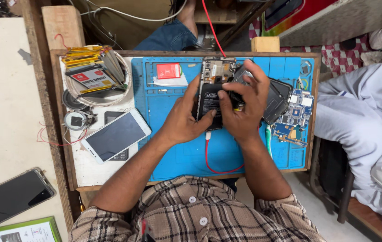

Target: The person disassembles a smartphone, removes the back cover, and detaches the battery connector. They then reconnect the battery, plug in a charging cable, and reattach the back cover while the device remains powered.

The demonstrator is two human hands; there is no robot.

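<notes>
An opened smartphone (pixel 212 85) with its back off lies on a blue work mat (pixel 168 148), its black battery and circuit board showing. My left hand (pixel 183 120) grips the phone's left edge, thumb on the battery. My right hand (pixel 244 105) presses on the phone's right side, fingers curled over a small dark part. A red cable (pixel 209 157) runs from the phone's bottom end across the mat. A dark phone back cover (pixel 278 101) lies just under my right hand's fingers.
A white smartphone (pixel 114 136) lies screen-up on the left of the wooden tray (pixel 65 148). A round bowl (pixel 99 101) holds several flat batteries. Bare circuit boards (pixel 296 114) sit at the mat's right. A black phone (pixel 11 197) rests on the pale surface at lower left.
</notes>
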